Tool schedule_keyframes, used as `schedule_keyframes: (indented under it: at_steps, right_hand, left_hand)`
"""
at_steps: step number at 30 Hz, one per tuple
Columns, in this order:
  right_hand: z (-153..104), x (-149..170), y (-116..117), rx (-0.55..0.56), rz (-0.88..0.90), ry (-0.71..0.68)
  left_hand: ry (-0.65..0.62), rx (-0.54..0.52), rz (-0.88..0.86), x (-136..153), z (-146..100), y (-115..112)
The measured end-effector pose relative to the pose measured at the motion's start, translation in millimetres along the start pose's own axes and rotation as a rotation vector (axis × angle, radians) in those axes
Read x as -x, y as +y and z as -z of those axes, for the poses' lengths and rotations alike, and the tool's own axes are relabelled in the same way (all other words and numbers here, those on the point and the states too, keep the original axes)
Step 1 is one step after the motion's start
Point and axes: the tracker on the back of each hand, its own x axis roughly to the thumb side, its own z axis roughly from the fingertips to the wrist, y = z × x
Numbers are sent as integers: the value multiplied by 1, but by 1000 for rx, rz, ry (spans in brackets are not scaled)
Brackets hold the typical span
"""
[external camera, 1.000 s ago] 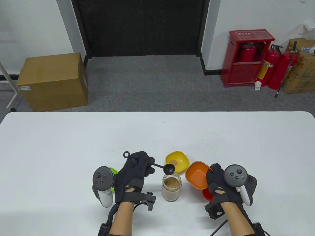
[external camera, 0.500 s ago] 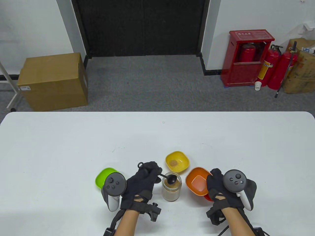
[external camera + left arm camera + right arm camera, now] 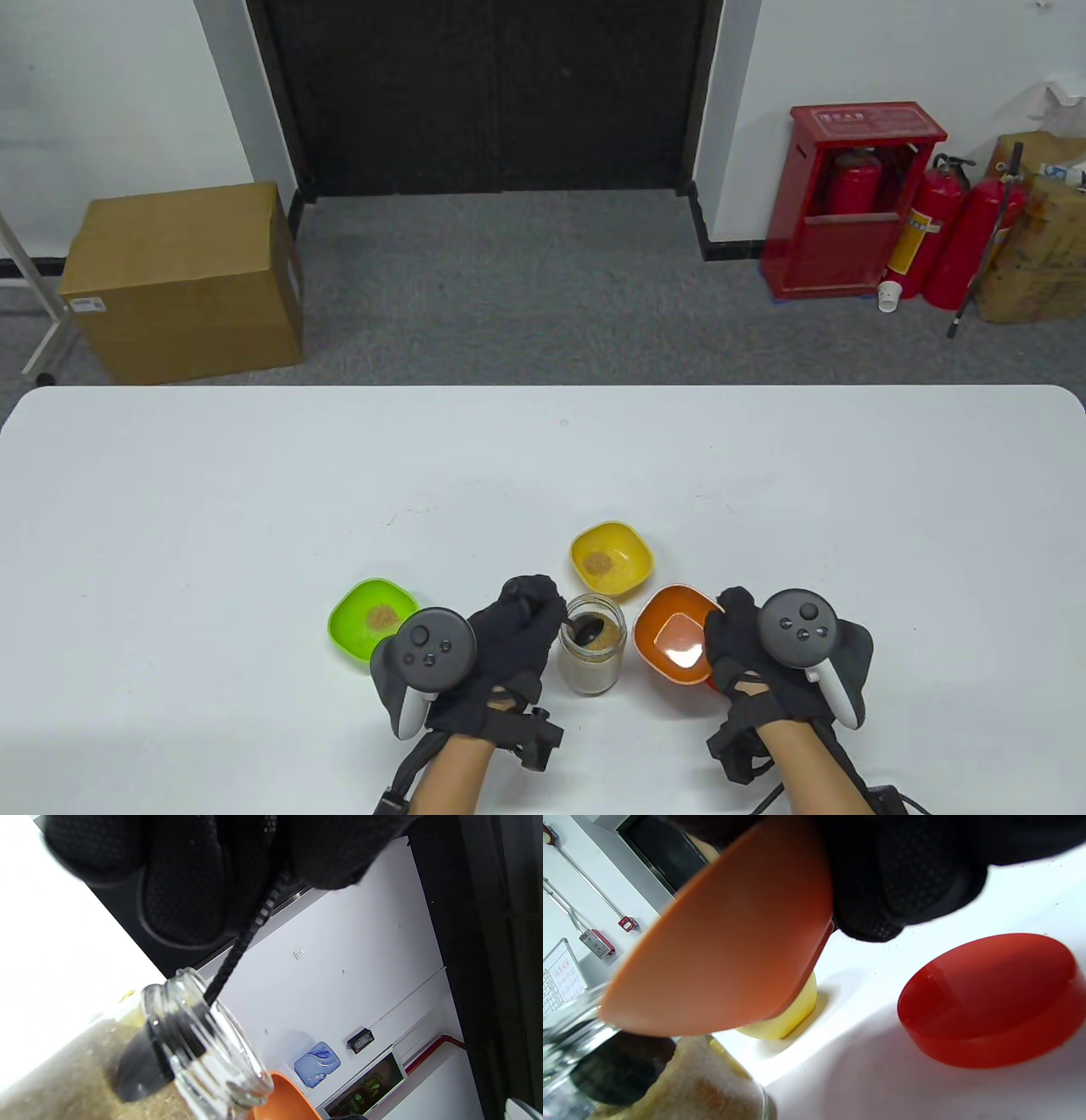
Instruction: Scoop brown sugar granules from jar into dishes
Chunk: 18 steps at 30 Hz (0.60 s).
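A glass jar (image 3: 593,654) of brown sugar stands near the table's front edge. My left hand (image 3: 517,632) grips the handle of a black scoop (image 3: 587,629), whose bowl is down in the sugar inside the jar (image 3: 199,1052). The scoop's bowl shows through the glass in the left wrist view (image 3: 142,1069). My right hand (image 3: 747,654) holds an empty orange dish (image 3: 674,635), tilted and lifted off the table just right of the jar (image 3: 725,942). A yellow dish (image 3: 611,556) and a green dish (image 3: 356,607) each hold a small heap of sugar.
A red jar lid (image 3: 992,997) lies on the white table (image 3: 254,509) under my right hand, mostly hidden in the table view. Beyond the table are a cardboard box (image 3: 182,280) and a red extinguisher cabinet (image 3: 848,199).
My left hand moved right and toward me, lowering the scoop from above the jar into the sugar. The green dish is uncovered. My right hand brought the orange dish slightly closer to the jar.
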Motion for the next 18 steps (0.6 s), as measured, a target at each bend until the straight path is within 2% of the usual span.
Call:
schedule_keyframes:
  at_steps: [7, 18]
  right_hand:
    - [0, 0, 1, -15, 0, 8]
    - [0, 1, 1, -24, 10, 17]
  left_hand:
    - [76, -10, -77, 0, -3, -5]
    - [246, -15, -261, 18, -5, -5]
